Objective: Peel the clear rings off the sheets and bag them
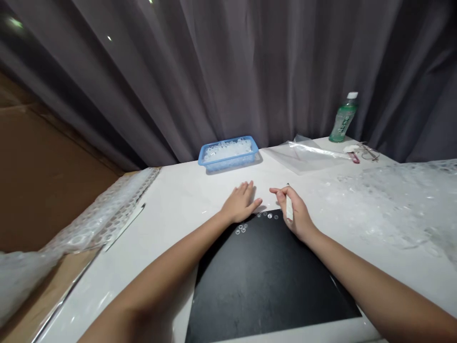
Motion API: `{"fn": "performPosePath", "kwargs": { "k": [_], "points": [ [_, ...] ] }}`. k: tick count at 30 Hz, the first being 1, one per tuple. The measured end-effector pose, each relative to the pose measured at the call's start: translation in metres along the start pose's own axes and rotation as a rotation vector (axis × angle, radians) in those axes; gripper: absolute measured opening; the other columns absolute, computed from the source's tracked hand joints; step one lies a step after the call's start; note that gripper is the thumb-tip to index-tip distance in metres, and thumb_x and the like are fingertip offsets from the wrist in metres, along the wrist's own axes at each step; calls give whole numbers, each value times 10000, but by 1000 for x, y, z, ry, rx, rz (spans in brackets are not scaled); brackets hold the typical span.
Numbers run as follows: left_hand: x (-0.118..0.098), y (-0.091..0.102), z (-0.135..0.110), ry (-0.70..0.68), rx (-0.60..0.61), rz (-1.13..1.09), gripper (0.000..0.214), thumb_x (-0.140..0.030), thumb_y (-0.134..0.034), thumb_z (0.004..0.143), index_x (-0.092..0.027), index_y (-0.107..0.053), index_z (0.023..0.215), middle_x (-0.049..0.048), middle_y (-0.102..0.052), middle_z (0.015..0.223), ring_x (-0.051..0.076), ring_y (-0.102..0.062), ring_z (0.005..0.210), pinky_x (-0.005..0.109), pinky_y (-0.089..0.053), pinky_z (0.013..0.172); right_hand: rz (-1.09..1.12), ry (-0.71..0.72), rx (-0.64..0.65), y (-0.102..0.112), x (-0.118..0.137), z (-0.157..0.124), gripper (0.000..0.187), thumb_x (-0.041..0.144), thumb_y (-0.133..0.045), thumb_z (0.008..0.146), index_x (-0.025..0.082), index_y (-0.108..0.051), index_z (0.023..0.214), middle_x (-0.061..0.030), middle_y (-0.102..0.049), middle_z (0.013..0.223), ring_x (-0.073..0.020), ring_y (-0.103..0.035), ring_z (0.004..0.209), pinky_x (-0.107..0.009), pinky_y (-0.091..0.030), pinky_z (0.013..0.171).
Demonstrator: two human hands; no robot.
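Observation:
My left hand lies flat on the white table, fingers stretched out, at the far left corner of a black mat. My right hand is closed round a thin white pen-like tool, held upright at the mat's far edge. Several small clear round pieces lie on the mat near my left hand, and a few more of these clear pieces sit between the two hands.
A blue basket of clear pieces stands at the back by the grey curtain. Clear plastic bags, a green bottle and glasses are at the back right. Bubble wrap lies right; more wrap and cardboard left.

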State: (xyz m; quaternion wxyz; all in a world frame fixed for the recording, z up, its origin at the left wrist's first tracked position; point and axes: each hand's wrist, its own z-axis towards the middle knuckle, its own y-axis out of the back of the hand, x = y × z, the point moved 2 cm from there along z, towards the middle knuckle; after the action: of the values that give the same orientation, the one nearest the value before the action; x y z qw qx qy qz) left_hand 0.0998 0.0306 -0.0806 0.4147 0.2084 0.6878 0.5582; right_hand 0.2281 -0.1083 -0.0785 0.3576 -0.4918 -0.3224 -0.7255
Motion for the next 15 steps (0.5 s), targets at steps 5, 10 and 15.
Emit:
{"fn": "performPosePath", "kwargs": {
  "k": [5,10,15],
  "points": [
    [-35,8,33,4,-181,-726,657,-543,-163,962,-120,-369,1420,127,-345,1483,206,-310,1379,386,-238,1136,124,-8,-121,19,-10,11,301,502,-461,908,218,-474,807,-98,-629,1198,-240,-559,1101,-410,-406,887],
    [-39,36,30,133,-219,-1303,436,-303,-445,952,-165,-439,1365,151,-586,1276,193,-566,1170,366,-420,1012,468,-140,-102,17,-12,16,292,482,-568,851,227,-449,772,-54,-627,1216,-206,-543,1086,-331,-383,829],
    [-45,32,13,158,-249,-1243,275,-225,-577,868,-157,-590,1134,107,-665,1059,195,-649,981,377,-491,897,866,-244,-150,15,-1,18,249,404,-629,792,235,-451,752,-14,-676,1110,-151,-571,913,-269,-377,716]
  ]
}}
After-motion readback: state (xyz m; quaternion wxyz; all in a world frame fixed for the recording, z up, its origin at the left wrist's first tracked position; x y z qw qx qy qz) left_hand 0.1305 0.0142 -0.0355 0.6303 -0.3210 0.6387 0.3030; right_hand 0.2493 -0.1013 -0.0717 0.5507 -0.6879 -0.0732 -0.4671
